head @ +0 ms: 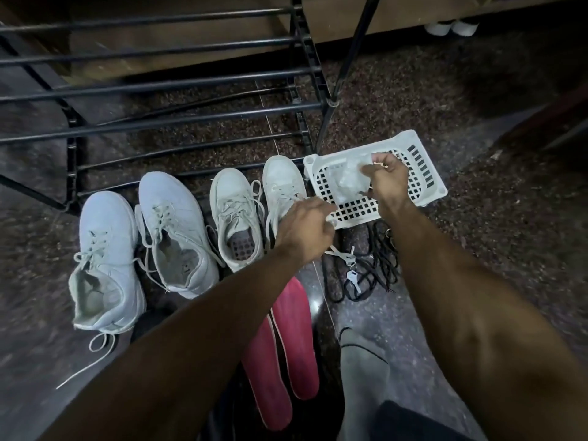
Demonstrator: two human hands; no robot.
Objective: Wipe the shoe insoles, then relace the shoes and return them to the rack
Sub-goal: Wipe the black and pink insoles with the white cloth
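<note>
Pinching is what both hands are doing, as far as I can judge. My left hand (304,226) hovers at the near left corner of the white perforated plastic basket (426,183), fingers curled in a narrow grip; whether they have the basket rim or a lace end I cannot tell through the blur. My right hand (386,183) is over the basket and holds a crumpled translucent white wipe or plastic wrap (348,181) between thumb and fingers, lifted just above the basket floor. I judge it is being taken out for the insoles, with the left hand steadying the basket meanwhile.

Taking the basket as landmark and going left to right: far left of it stand two pale blue-grey lace-up sneakers (105,259), laces loose and trailing on the speckled dark floor (477,249). Nearer the basket stand two white lace-up sneakers (237,214), the right one touching the basket's left edge, the left one showing a bare perforated footbed, so its insole seems to be out. Behind them runs the black metal tube shoe rack (159,122), its bars bare where the shoes must return. Nearer me than the basket lie two pink-red foam insoles (286,351) side by side under my left forearm, not yet wiped by my reading. Directly in front of the basket is a tangle of black shoelaces (378,268) with a small key (351,276) among them, which could snag a reach toward the insoles.
</note>
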